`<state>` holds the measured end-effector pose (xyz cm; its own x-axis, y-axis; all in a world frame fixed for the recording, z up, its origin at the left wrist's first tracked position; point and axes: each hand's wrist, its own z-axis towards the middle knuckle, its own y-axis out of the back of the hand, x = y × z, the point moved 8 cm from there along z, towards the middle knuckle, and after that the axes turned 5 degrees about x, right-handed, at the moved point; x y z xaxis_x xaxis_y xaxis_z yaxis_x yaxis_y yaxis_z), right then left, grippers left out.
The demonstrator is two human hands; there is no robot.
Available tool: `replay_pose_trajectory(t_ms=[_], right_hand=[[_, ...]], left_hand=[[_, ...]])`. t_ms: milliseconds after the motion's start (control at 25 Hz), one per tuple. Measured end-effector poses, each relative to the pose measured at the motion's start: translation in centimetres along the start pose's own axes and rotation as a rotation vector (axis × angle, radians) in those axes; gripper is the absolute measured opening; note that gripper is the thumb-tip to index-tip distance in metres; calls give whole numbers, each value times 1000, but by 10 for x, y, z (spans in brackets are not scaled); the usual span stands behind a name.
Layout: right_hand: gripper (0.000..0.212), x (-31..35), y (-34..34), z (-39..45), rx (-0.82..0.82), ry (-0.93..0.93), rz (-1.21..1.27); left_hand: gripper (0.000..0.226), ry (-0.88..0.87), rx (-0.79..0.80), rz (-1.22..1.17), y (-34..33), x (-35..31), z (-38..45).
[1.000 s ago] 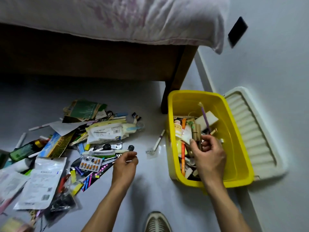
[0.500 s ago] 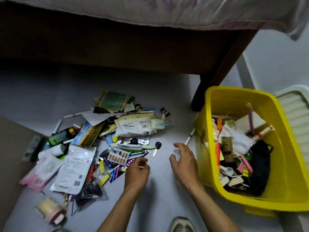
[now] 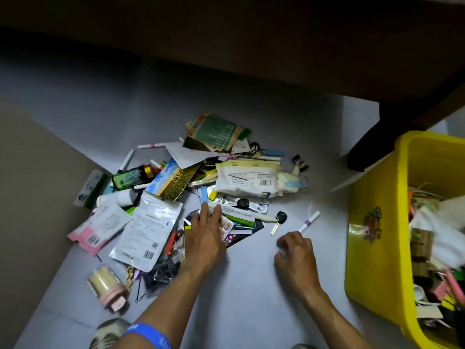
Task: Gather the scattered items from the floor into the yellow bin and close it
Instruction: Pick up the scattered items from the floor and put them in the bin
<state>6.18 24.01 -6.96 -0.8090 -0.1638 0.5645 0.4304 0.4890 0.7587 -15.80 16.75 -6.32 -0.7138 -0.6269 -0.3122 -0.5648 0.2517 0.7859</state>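
Head view, from the left: a cream and pink cup (image 3: 107,288) lies tipped on the floor (image 3: 251,285), then flat white pouches (image 3: 148,230) and the main heap of scattered items (image 3: 201,182), with a green bottle (image 3: 132,176) among them. The left hand (image 3: 205,231) reaches into the near edge of that heap, fingers straight and spread wide, lying flat over a pill strip (image 3: 225,226) and gripping nothing. Next comes a black-headed key (image 3: 278,222) lying apart on bare floor, then a small white tube (image 3: 309,221). The right hand (image 3: 295,250) sits just below that tube, its fingers loosely curled near the tube's lower end; whether they already touch or pinch it I cannot tell, the fingertips being blurred. At the far right stands the yellow bin (image 3: 372,248), open and partly filled, well apart from the heap and near the right hand. No lid shows in this frame.

The risks, as I judge them: the flat left hand could slide the thin packets about rather than lift them, scattering the heap wider. The tube is round and could roll off if nudged. The key, small and alone, is easy to overlook.
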Motion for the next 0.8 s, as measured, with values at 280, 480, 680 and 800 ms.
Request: replay_pose_trajectory(t_ms=[280,480,680,800], right_hand=[[77,77,-16,31,164,306,-139],[127,93,-62,71,415,243,-543],[135,94,-78,74,388,231,-552],[130,94,-72,83,338,227,-586]], left_hand=[[78,-144,-35,49,-7,8,-14],[123,112,-39,43,-7,53,-6],[128,96,38,7,-11,57,9],[129,106,42,-79,-7,61,17]])
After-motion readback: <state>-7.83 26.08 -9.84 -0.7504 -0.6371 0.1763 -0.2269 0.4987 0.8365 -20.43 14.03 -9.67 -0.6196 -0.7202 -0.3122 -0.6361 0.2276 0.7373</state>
